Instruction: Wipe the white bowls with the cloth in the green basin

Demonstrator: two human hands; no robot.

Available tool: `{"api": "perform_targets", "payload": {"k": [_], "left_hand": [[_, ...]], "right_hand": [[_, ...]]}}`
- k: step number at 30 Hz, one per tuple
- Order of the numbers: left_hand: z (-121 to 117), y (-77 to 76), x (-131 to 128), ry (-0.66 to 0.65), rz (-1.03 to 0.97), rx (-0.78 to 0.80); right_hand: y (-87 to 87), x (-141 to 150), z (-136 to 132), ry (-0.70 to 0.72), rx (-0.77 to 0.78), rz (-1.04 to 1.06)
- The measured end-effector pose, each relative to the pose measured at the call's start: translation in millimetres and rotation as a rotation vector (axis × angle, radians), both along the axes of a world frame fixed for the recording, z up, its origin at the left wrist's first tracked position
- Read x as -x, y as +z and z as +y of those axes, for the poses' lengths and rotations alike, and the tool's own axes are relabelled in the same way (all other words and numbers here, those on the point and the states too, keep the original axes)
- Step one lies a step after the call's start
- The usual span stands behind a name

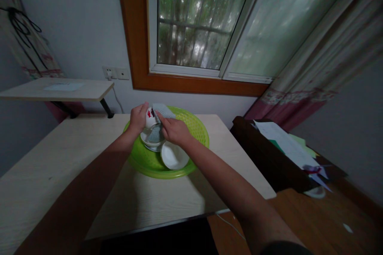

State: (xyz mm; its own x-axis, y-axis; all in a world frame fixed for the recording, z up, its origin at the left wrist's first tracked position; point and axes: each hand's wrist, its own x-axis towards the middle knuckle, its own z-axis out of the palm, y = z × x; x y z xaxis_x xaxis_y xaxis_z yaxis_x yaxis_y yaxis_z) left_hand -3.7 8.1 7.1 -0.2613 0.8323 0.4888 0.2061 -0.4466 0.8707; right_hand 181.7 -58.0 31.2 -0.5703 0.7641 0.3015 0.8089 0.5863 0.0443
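My left hand [138, 118] is closed around a white cup [151, 118] with red and dark markings, held tilted above the dishes. In my right hand [175, 128] is a grey-green cloth [163, 110], pressed against the cup's side with the index finger stretched along it. Part of the cloth hangs down over a white bowl [144, 137] below. A white plate [174, 157] leans in the green round basket [167, 174], beside the bowl. Another white dish rim shows under the bowl. The fingertips of my left hand behind the cup are hidden.
The basket stands on a pale wooden table [98, 207]. At the left a raised shelf [56, 89] carries a sheet of paper. Behind are a wall socket [115, 73] and a window frame [200, 84]. To the right, papers [281, 143] lie on a dark brown piece of furniture [257, 151].
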Motion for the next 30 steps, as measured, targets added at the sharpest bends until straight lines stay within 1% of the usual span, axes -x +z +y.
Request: {"api": "perform_targets", "payload": {"k": [4,6,10,14,19,23,25,27,30], "left_hand": [[-3,0.2,0,-0.020,0.012,0.008],[-4,-0.3,1,-0.013,0.011,0.000],[-3,-3.1,5,-0.017,-0.033,-0.012],[-2,-3.8,4,-0.029,-0.062,-0.014],[-7,-0.2,0,-0.038,-0.003,-0.008],[-9,1.0,-2,-0.011,0.154,-0.072],[-9,1.4,-3,-0.008,0.197,-0.104],[-9,1.8,-3,0.002,0.191,-0.112],[-8,1.5,-1,0.043,0.127,-0.090]], "right_hand": [[-1.6,-6,10,-0.189,0.095,0.114],[-5.7,-11,18,-0.237,0.126,0.170],[-15.3,-20,31,-0.183,0.188,0.257],[-17.1,-22,30,-0.141,0.153,0.277],[-8.8,-16,18,-0.112,0.081,0.178],[-5.2,-8,8,0.003,0.012,0.053],[-4.7,-5,5,0.042,-0.010,0.006],[-4.1,-3,3,0.029,-0.018,0.009],[-3.4,-4,6,-0.071,0.003,0.079]]}}
